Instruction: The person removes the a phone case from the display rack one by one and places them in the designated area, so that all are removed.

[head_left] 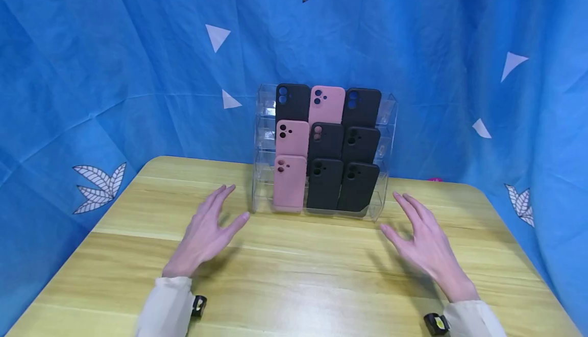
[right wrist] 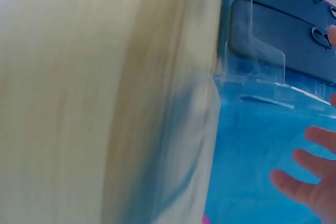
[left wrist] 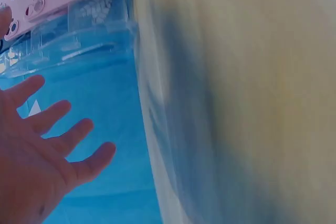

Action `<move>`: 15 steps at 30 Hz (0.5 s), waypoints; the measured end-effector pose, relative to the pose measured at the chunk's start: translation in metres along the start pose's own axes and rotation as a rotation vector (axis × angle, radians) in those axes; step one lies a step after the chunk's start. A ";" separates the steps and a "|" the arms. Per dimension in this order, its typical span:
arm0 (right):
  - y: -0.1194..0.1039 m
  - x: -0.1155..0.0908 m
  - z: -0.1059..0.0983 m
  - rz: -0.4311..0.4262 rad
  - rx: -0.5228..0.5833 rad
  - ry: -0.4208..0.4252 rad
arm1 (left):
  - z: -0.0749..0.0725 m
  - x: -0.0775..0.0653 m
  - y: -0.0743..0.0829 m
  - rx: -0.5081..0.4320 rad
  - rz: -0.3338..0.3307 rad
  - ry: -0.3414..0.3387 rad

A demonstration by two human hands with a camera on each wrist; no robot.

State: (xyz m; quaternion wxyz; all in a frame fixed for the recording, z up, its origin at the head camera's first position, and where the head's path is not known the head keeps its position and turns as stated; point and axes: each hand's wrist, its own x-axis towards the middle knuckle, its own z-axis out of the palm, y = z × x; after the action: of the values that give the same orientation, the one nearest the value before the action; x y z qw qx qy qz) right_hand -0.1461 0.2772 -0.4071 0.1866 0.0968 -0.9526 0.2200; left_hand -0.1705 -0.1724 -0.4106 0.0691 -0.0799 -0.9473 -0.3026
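Observation:
A clear tiered display rack (head_left: 262, 173) stands toward the back of the table, holding several phone cases in three rows. Some are pink, like the front-left pink phone case (head_left: 289, 184); the others are black, such as the front-right black phone case (head_left: 358, 189). My left hand (head_left: 206, 232) hovers to the rack's left, fingers spread and holding nothing. On the opposite side, my right hand (head_left: 424, 240) is held likewise, its fingers apart and pointing at the rack's lower right corner. In the left wrist view, the left fingers (left wrist: 68, 135) stand apart from the rack's side.
The wooden table (head_left: 294, 275) has rounded back corners. Behind it hangs a blue cloth (head_left: 161, 61) with white leaves and triangles. A small pink object (head_left: 435, 179) shows at the table's back edge on the right.

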 end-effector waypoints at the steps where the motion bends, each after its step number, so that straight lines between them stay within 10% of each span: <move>1: -0.001 0.002 0.000 0.004 0.015 0.005 | 0.001 0.003 0.002 -0.025 -0.003 -0.001; 15: -0.010 0.025 0.006 -0.005 0.220 0.104 | 0.013 0.033 0.012 -0.385 -0.054 0.013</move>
State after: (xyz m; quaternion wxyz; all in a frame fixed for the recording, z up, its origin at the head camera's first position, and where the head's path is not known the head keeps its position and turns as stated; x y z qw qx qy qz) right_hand -0.1681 0.2629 -0.3980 0.2247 0.1072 -0.9115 0.3273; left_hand -0.2020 -0.1517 -0.4089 0.0504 -0.0643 -0.8731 -0.4806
